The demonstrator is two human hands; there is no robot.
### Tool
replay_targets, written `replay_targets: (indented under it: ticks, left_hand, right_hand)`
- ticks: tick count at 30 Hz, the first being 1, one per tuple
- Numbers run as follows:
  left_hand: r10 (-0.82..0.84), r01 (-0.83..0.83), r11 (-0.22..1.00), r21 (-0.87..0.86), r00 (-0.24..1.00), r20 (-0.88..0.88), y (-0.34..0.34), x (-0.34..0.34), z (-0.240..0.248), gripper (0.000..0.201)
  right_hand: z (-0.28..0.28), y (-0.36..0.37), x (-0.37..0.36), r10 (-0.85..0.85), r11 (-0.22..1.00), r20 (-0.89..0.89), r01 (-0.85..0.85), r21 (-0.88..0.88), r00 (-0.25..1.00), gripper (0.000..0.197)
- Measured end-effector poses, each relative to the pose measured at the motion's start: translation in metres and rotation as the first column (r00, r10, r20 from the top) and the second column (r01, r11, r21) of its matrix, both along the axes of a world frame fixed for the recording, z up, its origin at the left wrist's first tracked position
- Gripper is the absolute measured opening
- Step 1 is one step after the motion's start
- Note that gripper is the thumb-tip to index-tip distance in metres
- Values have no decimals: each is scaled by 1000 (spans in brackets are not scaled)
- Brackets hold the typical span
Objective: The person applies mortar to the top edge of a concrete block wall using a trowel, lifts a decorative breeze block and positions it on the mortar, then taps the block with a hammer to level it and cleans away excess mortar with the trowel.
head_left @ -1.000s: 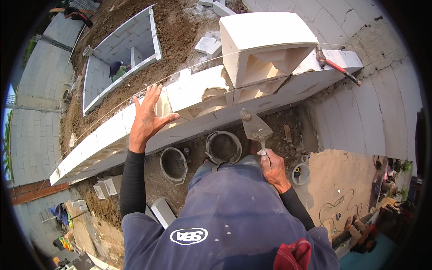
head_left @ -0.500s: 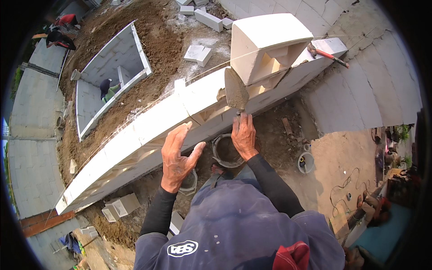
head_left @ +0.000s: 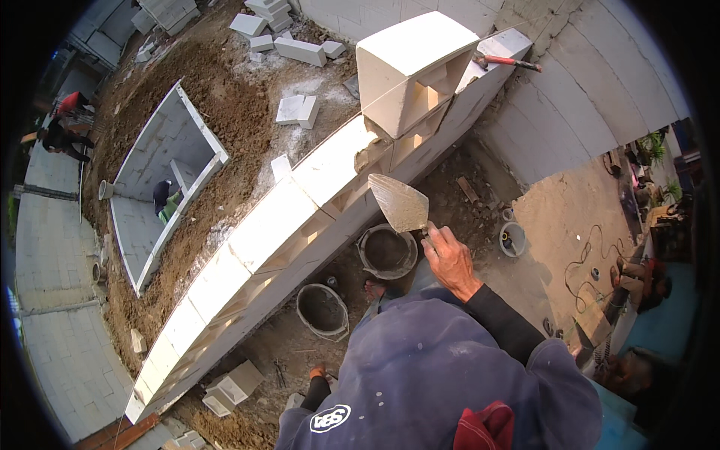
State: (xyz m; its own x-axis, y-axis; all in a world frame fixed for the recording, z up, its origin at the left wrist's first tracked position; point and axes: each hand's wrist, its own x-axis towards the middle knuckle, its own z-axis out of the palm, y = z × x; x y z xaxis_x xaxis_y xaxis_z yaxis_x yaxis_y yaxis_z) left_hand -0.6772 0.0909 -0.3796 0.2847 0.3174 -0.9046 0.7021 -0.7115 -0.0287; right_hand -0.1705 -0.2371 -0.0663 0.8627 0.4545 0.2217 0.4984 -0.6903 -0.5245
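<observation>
My right hand (head_left: 450, 259) is closed round the handle of a pointed trowel (head_left: 401, 202). Its blade, smeared with grey mortar, is held off the near side of a low white block wall (head_left: 277, 240). Mortar (head_left: 369, 154) clings to the wall top beside a large white block (head_left: 420, 45) standing on it. Below the trowel sits a round bucket (head_left: 412, 270) of grey mortar, and a second bucket (head_left: 298, 306) stands to its left. My left hand (head_left: 319, 371) hangs low by my side; its fingers are too small to make out.
A red-handled hammer (head_left: 510, 61) lies on the wall's far end, and a string runs along the wall. Beyond are loose blocks (head_left: 300, 51) and a block-lined pit (head_left: 161, 247) with a person inside. More people work far left. Another bucket (head_left: 511, 241) stands right.
My right hand has drawn the trowel back from the wall, toward me. The left hand, raised and open before, has dropped down to my side. The view has shifted.
</observation>
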Motion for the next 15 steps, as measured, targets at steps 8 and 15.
replay_targets:
  ticks: [8,15]
  left_hand:
    - [839,-774,533,-343,427,338,21,78,30,56]
    - [843,-681,493,-541,219,491,28,201,89,56]
  right_hand:
    - [-2,21,31,-108,994,64,106,28,992,41]
    - [21,55,30,-142,990,-72,143,15,987,36]
